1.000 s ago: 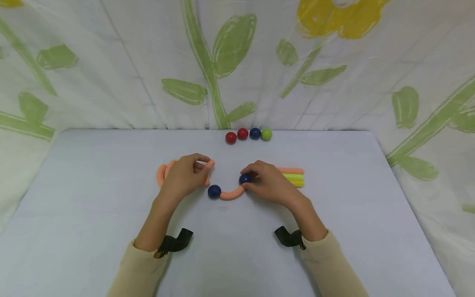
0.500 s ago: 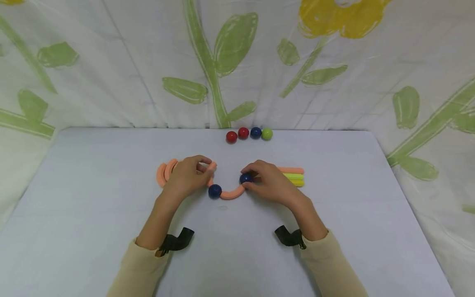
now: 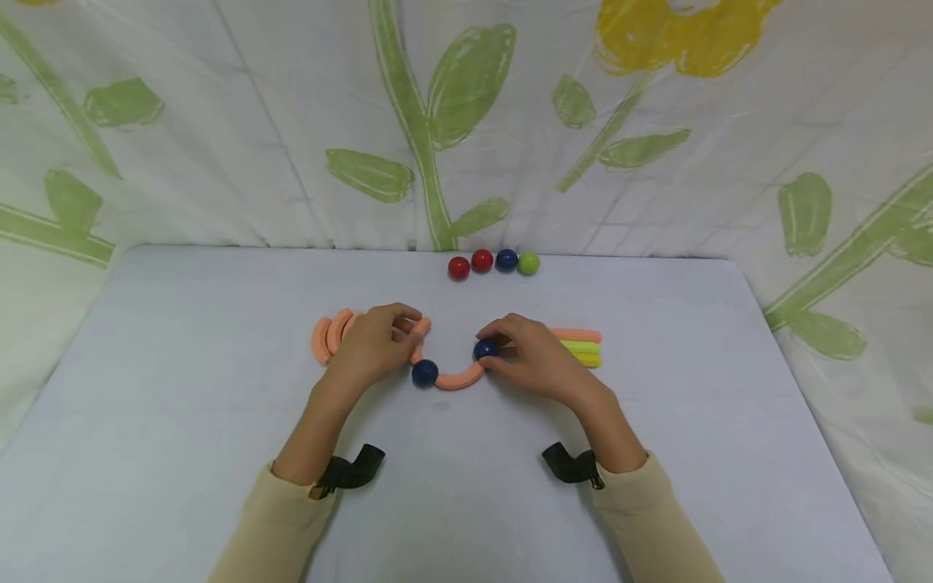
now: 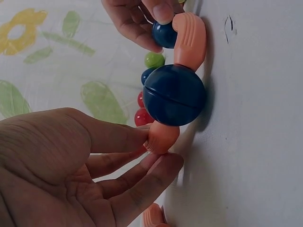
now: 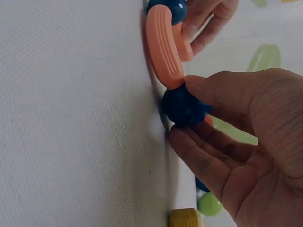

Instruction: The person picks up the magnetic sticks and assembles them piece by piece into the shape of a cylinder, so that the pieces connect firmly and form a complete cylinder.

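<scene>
My left hand [image 3: 372,344] pinches a curved orange rod [image 4: 163,137] between thumb and fingertips. One end of that rod meets a dark blue ball [image 3: 425,373]; whether it is seated in the ball cannot be told. From the same ball a second curved orange rod [image 3: 459,379] bows along the table to another blue ball [image 5: 184,106]. My right hand [image 3: 535,356] grips this second ball between thumb and fingers. Together the rods and balls form a U-shaped chain on the white table. Part of the left rod is hidden behind my left fingers.
Several spare curved orange rods [image 3: 321,340] lie left of my left hand. Orange, lime and yellow straight rods [image 3: 583,346] lie partly behind my right hand. Two red balls [image 3: 482,260], a blue ball [image 3: 506,260] and a green ball [image 3: 528,262] line the table's back edge.
My left hand has shifted slightly right, bringing its orange rod against the left blue ball, where a small gap showed earlier. My right hand keeps its grip on the other ball.
</scene>
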Motion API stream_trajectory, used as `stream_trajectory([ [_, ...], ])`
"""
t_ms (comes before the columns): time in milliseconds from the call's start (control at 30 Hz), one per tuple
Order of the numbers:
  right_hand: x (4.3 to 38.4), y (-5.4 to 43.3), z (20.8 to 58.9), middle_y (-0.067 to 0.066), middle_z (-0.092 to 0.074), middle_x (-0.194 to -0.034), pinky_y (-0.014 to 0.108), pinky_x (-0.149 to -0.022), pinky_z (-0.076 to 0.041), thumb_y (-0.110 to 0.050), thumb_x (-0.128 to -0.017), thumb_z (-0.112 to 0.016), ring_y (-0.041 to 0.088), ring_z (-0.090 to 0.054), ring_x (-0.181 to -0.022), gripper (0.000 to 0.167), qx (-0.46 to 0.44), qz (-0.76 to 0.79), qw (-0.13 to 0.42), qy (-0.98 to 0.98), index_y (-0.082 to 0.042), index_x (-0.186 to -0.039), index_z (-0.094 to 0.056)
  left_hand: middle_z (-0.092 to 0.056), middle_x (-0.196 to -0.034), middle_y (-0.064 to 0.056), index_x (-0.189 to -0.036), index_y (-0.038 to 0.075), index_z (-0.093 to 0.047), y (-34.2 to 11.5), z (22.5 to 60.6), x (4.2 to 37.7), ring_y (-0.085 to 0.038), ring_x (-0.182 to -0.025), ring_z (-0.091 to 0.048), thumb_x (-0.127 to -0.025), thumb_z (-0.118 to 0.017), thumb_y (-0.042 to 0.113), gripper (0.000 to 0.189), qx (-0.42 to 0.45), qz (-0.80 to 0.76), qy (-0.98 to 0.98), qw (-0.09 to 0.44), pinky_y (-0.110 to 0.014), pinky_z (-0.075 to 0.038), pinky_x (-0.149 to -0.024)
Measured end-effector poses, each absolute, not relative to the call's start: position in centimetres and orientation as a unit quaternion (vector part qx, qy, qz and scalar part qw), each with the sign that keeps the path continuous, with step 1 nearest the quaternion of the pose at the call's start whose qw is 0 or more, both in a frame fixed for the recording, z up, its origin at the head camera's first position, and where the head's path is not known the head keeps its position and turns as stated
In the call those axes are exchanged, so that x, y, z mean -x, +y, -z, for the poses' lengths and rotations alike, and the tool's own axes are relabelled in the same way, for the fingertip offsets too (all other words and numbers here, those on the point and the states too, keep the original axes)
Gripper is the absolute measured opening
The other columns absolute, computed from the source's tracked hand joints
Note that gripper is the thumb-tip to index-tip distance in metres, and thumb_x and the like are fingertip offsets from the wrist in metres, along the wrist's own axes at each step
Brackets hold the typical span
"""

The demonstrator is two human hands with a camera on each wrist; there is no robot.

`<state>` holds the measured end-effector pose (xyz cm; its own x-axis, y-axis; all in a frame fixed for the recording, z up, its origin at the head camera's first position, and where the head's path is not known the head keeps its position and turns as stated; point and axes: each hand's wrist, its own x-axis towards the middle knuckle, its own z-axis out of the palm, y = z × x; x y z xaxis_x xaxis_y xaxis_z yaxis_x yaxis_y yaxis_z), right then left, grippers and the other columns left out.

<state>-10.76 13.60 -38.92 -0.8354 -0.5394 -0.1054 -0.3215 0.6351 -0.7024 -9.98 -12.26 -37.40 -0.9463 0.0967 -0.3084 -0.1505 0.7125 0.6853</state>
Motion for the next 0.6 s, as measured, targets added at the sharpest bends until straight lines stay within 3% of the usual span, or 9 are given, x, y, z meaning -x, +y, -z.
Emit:
stream_trajectory([
  [600,10.91,13.78,39.03,0.010,-0.071,-0.122,0.040,-0.102,-0.059,-0.015,-0.098,-0.077,0.023,-0.073,-0.115,0.033,0.255,0.355,0.153,0.886,-0.005,-0.128,-0.070,-0.072,-0.131,-0.014,-0.142,0.009,-0.065,-12.17,37.70,10.02,-0.030,-0.120,-0.069,-0.108,-0.059,0.033,0.042,0.009,-0.375,0.913,0.159,-0.043,-0.059,-0.093],
])
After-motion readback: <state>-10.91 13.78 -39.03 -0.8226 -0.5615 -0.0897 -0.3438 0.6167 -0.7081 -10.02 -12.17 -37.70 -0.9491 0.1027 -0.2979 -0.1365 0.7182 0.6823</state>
